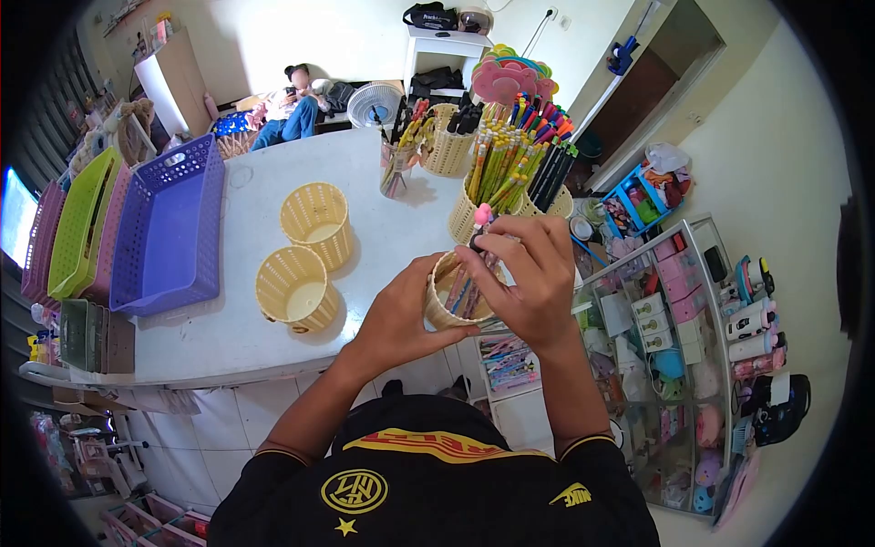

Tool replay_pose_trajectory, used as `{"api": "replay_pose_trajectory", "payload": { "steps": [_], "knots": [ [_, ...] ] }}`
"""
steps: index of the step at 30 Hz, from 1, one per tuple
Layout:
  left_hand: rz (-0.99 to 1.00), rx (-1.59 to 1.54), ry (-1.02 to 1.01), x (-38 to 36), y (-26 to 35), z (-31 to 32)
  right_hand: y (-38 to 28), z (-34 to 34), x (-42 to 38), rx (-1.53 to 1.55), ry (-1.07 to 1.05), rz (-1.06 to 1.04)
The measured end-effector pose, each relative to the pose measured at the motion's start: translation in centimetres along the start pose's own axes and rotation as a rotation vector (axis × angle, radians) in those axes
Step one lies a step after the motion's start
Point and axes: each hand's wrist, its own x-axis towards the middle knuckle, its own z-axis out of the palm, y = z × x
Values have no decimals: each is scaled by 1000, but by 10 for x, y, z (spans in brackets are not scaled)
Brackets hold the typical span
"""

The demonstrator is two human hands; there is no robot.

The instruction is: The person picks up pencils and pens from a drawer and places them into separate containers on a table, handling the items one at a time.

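My left hand (394,312) is wrapped round the side of a small cream woven-look plastic basket (440,314), holding it near the table's front edge. Several slim pens (468,294) with patterned barrels stand in this basket. My right hand (536,283) is over its rim, fingers closed on pens at their upper ends. One of these has a pink topper (483,214) that sticks up above my fingers. To the left stand two more cream baskets, one behind (316,223) and one in front (293,284), with nothing visible inside.
Beyond my right hand, a cream basket (462,219) is packed with pencils and colourful pens. A clear cup (396,178) of pencils stands nearby. A purple tray (169,237) lies on the left. A glass cabinet (661,383) is at right; a person (293,114) sits behind the table.
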Motion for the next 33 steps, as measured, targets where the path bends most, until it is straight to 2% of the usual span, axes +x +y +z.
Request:
{"api": "replay_pose_trajectory", "payload": {
  "steps": [4,7,14,19,23,26,27,29,30,31,33],
  "knots": [
    [13,17,-1,1,0,0,-1,-2,2,-98,0,85],
    [18,23,-1,1,1,0,6,-1,-2,-30,-33,98],
    [-12,-7,-14,0,0,0,7,-9,5,54,-39,77],
    [-41,-19,-29,1,3,-2,4,-7,7,16,-146,66],
    [-35,-25,-8,-1,-1,1,3,-7,-2,38,-33,69],
    [-38,-41,-3,0,1,1,9,-2,-32,401,212,397],
    [-38,-34,0,0,1,1,9,3,-41,403,213,396],
    [-40,-27,0,-1,1,2,5,10,-54,638,273,685],
    [-39,-32,2,-1,1,2,7,8,-57,631,139,762],
    [-37,-38,2,-1,1,2,11,7,-57,631,141,762],
    [-17,-33,-5,0,0,2,19,8,-54,706,-175,814]
  ]
}}
